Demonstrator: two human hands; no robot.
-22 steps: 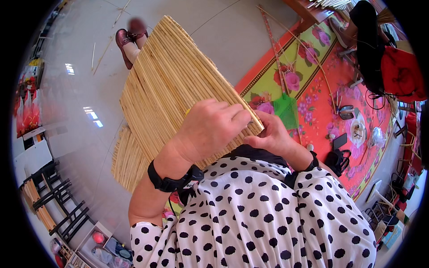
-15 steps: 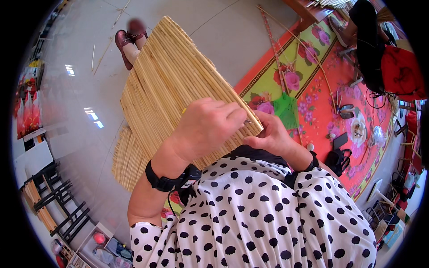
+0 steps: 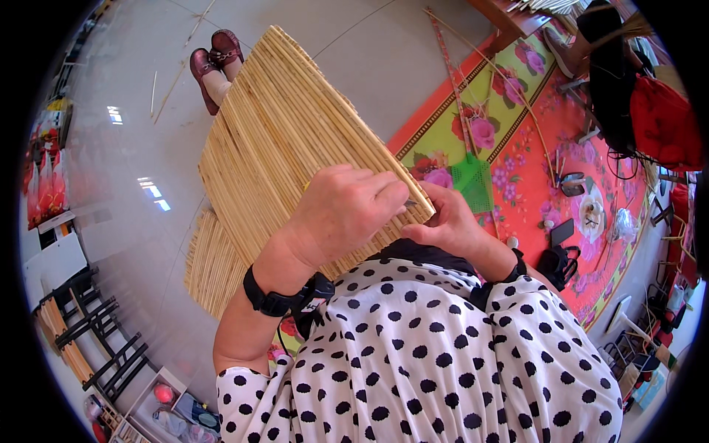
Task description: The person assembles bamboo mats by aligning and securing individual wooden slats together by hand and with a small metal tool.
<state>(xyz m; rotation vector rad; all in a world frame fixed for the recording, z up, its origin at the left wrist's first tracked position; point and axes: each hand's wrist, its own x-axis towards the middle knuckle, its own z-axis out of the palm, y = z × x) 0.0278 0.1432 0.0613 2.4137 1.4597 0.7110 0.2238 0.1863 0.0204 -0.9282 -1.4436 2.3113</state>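
Observation:
A large panel of pale yellow stalks (image 3: 277, 122) laid tightly side by side slants across my lap, its far end pointed. My left hand (image 3: 346, 205) lies over its lower right part, fingers curled in a fist. Something thin and dark shows by those fingertips, too small to name. A bit of yellow (image 3: 306, 186) peeps out beside the fist. At the panel's right-hand corner, my right hand (image 3: 452, 225) pinches the edge, thumb on the near side and the other fingers partly hidden behind. A second stalk panel (image 3: 210, 266) shows below the first, partly covered by it.
A red floral mat (image 3: 509, 199) spreads at the right, bearing a green mesh swatter (image 3: 473, 181), a phone (image 3: 562, 232) and long stalks. Another person's shoe (image 3: 563, 52) and a wooden table (image 3: 509, 18) are at upper right. Folded black-framed furniture (image 3: 96, 332) stands at left.
My left fist and wrist have shifted very slightly. The right hand and the panel look the same.

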